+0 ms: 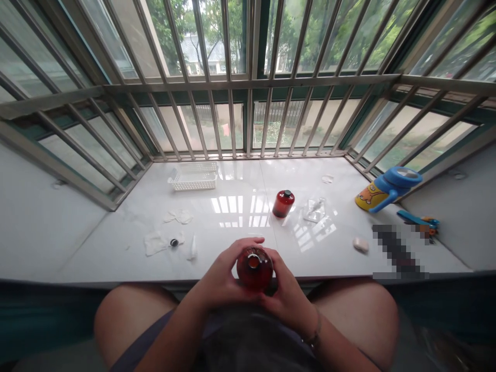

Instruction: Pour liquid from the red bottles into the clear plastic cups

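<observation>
A red, see-through bottle (254, 274) with an uncapped, open mouth is held upright at the front edge of the white ledge. My left hand (223, 268) wraps round its left side, and my right hand (285, 284) wraps round its right side. Beyond them on the ledge stands a second red bottle (283, 204) with a dark cap. Left of my hands lie a small round black cap (174, 242), a white tube-like piece (192, 247) and a crumpled white tissue (155, 244).
At the back left sits a white basket (194, 181). Clear plastic packaging (314, 210) lies right of the capped bottle. Farther right are a pale stone-like object (360, 245), a blue and yellow cup (382, 192) and a blue tool (414, 219). Metal bars line the window behind.
</observation>
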Available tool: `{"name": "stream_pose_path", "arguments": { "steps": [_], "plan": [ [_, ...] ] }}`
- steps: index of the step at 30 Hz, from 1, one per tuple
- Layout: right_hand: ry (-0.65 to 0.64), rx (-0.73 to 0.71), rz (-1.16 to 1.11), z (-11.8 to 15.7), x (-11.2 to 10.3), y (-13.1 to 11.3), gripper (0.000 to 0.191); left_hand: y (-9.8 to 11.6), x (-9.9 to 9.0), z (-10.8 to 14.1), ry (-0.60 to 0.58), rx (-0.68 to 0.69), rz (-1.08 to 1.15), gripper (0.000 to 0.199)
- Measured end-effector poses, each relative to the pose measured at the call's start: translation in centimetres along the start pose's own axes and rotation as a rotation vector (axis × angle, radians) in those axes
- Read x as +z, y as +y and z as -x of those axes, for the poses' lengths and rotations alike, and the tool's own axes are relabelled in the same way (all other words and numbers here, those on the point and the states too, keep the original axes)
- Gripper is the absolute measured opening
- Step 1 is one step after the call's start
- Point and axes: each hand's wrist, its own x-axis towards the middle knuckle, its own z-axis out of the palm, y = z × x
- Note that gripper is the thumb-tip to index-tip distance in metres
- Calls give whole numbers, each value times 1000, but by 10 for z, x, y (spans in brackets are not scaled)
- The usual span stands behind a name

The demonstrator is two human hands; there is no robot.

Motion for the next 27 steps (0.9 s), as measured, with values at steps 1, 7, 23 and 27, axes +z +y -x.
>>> {"name": "stream_pose_path", "arguments": {
  "steps": [1, 7, 23, 27],
  "plan": [
    [20, 9, -34, 2, 1, -1, 78, -1, 5, 0, -34, -6, 17, 84],
    [135, 209, -12, 27, -3, 13, 80, -31, 4, -6, -30, -1, 39, 108],
    [576, 446, 192, 16, -29, 123, 96, -117, 14, -43, 126, -203, -388, 73],
    [580, 389, 197, 18, -19, 129, 95, -112, 11, -37, 161, -232, -375, 68]
  ]
}}
